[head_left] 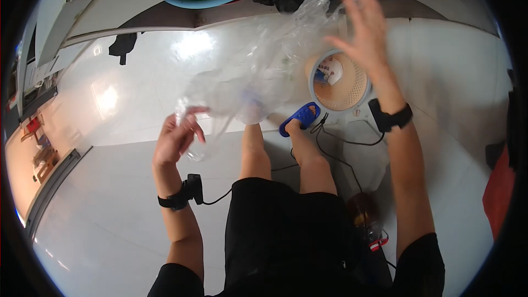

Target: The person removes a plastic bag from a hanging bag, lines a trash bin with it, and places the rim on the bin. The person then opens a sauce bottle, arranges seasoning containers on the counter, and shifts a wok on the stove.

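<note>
A clear plastic bag (269,49) spans the air between the left hand (179,136), which pinches one end, and the right hand (366,30), its fingers spread against the other. It looks light, limp and slippery, probably best held by bunched edges. Below, a basket (352,91) stands near a blue slipper (302,113).

film (275,47): clear plastic, glossy, crinkled | floor (110,203): smooth, glossy | basket (357,85): matt plastic | shorts (280,225): matt cloth
</note>
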